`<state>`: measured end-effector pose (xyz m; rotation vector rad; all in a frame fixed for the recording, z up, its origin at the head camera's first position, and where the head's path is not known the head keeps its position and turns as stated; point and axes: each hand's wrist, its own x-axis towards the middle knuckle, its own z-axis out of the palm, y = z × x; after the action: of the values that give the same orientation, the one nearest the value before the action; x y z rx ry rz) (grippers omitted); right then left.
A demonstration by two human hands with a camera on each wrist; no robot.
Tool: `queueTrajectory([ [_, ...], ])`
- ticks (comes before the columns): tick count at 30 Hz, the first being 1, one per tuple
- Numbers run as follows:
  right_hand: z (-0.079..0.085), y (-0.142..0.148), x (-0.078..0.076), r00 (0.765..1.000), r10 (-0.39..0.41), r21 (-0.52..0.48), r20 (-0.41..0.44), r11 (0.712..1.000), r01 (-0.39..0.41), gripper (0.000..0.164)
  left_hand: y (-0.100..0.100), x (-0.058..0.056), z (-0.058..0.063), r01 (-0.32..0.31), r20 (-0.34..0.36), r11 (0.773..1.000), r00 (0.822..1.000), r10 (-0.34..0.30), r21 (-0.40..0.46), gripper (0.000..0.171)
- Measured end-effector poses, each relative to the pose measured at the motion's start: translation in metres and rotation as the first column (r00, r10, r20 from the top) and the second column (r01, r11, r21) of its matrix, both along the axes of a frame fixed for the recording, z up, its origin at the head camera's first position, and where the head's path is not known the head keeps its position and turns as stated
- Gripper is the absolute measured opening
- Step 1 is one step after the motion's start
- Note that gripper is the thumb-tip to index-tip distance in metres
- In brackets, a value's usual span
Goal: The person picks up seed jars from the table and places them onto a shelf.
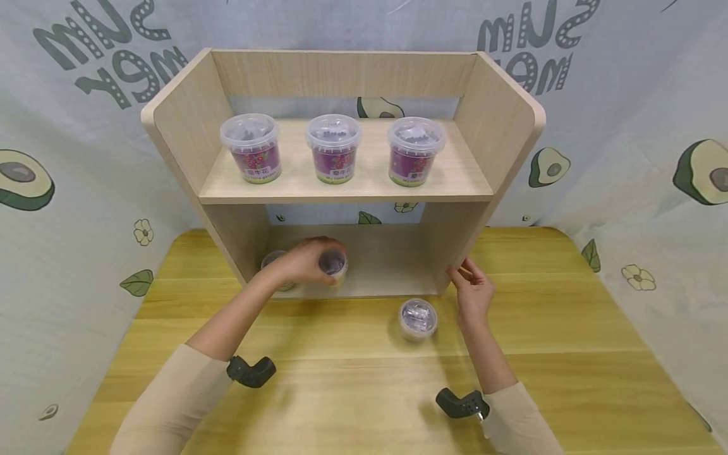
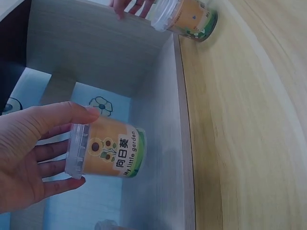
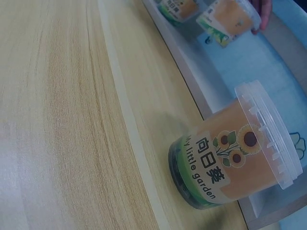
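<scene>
In the shelf's lower compartment, my left hand [image 1: 309, 260] grips a clear-lidded plastic tub [image 2: 115, 148] around its lid. Its orange label shows sunflowers; whether its base touches the board, I cannot tell. Left of it stands another orange-labelled tub [image 3: 178, 8], partly hidden by the left hand in the head view. My right hand [image 1: 474, 294] holds the front edge of the shelf's right side panel [image 1: 455, 243], thumb on the inner face. Just left of that hand, a third sunflower tub [image 1: 418, 319] stands upright on the table before the shelf.
On the upper board of the wooden shelf [image 1: 347, 200] stand three purple-labelled tubs: left [image 1: 256, 158], middle [image 1: 334, 158] and right [image 1: 412, 163]. The shelf sits at the back of a wooden table [image 1: 352, 398], against a printed cloth [image 1: 637, 208].
</scene>
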<state>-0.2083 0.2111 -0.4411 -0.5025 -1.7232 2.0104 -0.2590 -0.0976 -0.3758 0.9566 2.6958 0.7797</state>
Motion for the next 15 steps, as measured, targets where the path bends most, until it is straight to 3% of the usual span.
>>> queueTrajectory([
  [8,-0.001,0.0,0.0,1.0,-0.004,-0.019,-0.007,1.0,0.004,0.041,0.004,-0.018,-0.013,-0.125,0.062,0.991,0.99,0.127,-0.036,0.061],
  [15,0.001,0.0,0.001,1.0,-0.001,-0.01,0.003,1.0,0.001,0.042,0.008,-0.02,-0.025,-0.124,0.075,0.99,0.989,0.129,-0.07,0.064],
])
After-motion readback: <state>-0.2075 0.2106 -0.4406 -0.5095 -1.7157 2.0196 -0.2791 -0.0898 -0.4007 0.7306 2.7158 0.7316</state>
